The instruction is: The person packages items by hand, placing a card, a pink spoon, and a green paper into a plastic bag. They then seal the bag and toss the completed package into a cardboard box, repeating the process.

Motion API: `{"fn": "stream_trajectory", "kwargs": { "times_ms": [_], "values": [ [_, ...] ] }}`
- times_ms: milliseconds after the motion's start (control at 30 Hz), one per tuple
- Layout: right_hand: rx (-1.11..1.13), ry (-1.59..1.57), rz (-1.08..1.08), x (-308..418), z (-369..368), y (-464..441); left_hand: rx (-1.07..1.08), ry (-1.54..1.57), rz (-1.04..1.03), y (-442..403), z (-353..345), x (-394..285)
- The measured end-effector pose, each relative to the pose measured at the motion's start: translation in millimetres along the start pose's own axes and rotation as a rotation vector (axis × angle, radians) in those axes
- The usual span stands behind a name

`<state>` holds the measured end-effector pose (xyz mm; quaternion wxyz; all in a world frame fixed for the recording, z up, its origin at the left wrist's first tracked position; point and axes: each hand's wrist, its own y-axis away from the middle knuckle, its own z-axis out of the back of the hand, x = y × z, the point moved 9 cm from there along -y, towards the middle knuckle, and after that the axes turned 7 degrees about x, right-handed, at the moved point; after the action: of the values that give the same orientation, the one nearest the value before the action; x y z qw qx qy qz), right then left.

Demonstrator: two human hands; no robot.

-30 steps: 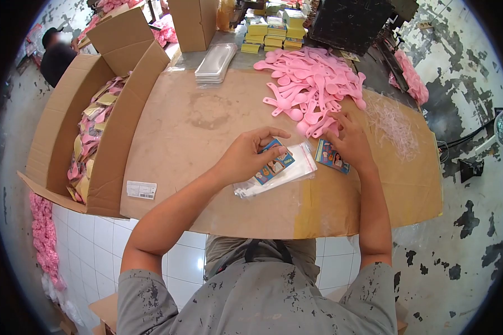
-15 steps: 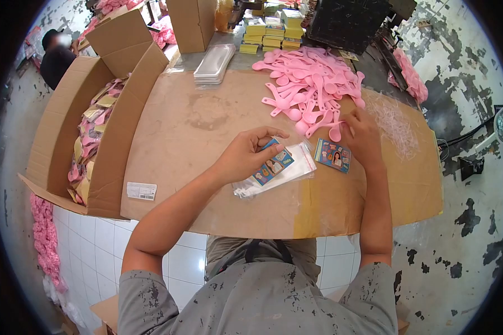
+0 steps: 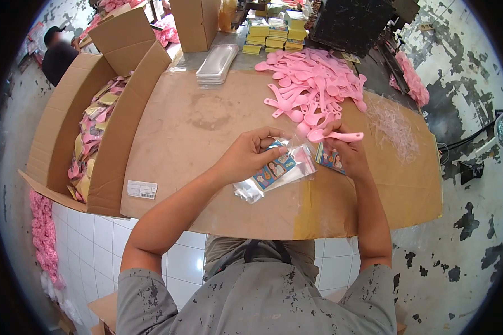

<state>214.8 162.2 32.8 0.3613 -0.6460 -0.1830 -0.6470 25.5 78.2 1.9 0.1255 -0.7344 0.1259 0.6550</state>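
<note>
Pink and judged light, stiff and slippery, the spoon (image 3: pixel 352 136) was gripped by its handle, likely the best hold, in the right hand (image 3: pixel 349 154), well inside the surface's (image 3: pixel 218 213) right edge, while the left hand (image 3: pixel 250 152) pinched a printed card (image 3: pixel 275 170) over clear bags (image 3: pixel 251 194).

The head view looks forward and down onto the table (image 3: pixel 176 125).

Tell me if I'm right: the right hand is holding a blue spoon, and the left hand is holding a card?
Not quite: the spoon in the right hand is pink, not blue, as the head view shows. The left hand is indeed holding a card.
</note>
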Motion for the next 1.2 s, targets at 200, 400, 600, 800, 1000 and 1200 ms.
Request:
{"fn": "stream_trajectory", "kwargs": {
  "times_ms": [200, 400, 600, 800, 1000, 1200],
  "values": [
    [0.043, -0.143, 0.057, 0.5, -16.7, -3.2, 0.003, 0.027, -0.023, -2.2, 0.0, 2.1],
    [-0.088, -0.008, -0.072, -3.2, 0.2, 3.1, 0.005, -0.028, -0.058, -0.1, 0.7, -3.3],
    [0.064, 0.027, -0.021, 9.3, -19.3, 6.7, 0.016, 0.029, 0.039, 2.0, -6.3, 1.5],
    [0.272, 0.051, -0.031, 4.9, -28.3, 7.2, 0.145, -0.033, 0.063, 2.4, -13.2, 5.0],
    [-0.006, 0.343, 0.188, 34.8, -52.9, -1.9, 0.249, 0.025, 0.034, 5.6, -37.8, 3.9],
    [0.355, 0.140, 0.192, 51.8, -100.9, 1.3, 0.304, 0.148, -0.022, 11.6, -44.0, -13.3]
  ]
}}
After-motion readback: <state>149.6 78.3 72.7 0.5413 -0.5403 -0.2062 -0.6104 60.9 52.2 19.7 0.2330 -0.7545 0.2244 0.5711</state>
